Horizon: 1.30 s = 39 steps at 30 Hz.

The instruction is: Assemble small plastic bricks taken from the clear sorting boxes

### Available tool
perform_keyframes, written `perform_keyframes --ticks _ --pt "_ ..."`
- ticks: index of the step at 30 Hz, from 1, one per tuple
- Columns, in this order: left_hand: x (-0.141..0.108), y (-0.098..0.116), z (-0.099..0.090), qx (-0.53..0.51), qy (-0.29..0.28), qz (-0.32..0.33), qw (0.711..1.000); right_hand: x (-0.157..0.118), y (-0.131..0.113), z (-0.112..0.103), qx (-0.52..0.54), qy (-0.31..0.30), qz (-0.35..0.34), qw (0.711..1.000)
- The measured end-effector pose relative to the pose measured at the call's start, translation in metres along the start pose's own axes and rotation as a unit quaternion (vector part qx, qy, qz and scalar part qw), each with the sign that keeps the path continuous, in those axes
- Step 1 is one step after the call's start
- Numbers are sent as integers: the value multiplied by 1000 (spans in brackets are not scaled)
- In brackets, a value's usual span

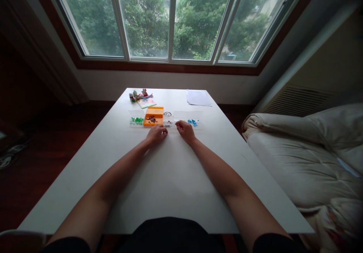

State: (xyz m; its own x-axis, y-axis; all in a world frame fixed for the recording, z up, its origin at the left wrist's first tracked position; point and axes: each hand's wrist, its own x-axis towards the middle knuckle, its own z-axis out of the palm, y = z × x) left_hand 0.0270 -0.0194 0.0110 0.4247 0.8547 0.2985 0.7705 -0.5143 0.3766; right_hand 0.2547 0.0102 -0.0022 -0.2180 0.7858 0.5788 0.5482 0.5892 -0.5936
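My left hand (156,133) rests low over the white table (170,170), just in front of an orange box (154,111). Its fingers are curled together, and whatever they hold is too small to name. A short gap away, my right hand (185,131) has thumb and finger pinched beside a clear round dish (168,124); I cannot make out what is between them. Small brown pieces (152,119) lie in the orange box. Green pieces (137,120) fill part of a clear box at left, and blue pieces (192,122) sit in another at right.
Several small colourful figures (143,93) stand at the table's far left on a patterned card (147,102). White paper sheets (198,97) lie at the far right. A thin dark loop (167,114) is behind the dish. A pale sofa (300,158) borders the right side.
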Motion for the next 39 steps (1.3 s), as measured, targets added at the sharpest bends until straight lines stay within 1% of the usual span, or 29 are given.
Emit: perform_keyframes --ticks 11,20,29,35,39 --pt "-1 -1 3 1 5 40 999 -1 1 1 0 -6 5 1000" --pt "-3 1 4 2 15 30 999 0 -1 0 -2 -19 7 1000" --pt "-3 6 0 9 5 22 1000 -1 1 1 -9 -25 11 1000" --pt "-3 3 0 -14 26 9 1000 -1 0 0 -9 -29 7 1000" --pt "2 -11 0 -48 75 -30 996 -1 0 1 -12 -33 13 999"
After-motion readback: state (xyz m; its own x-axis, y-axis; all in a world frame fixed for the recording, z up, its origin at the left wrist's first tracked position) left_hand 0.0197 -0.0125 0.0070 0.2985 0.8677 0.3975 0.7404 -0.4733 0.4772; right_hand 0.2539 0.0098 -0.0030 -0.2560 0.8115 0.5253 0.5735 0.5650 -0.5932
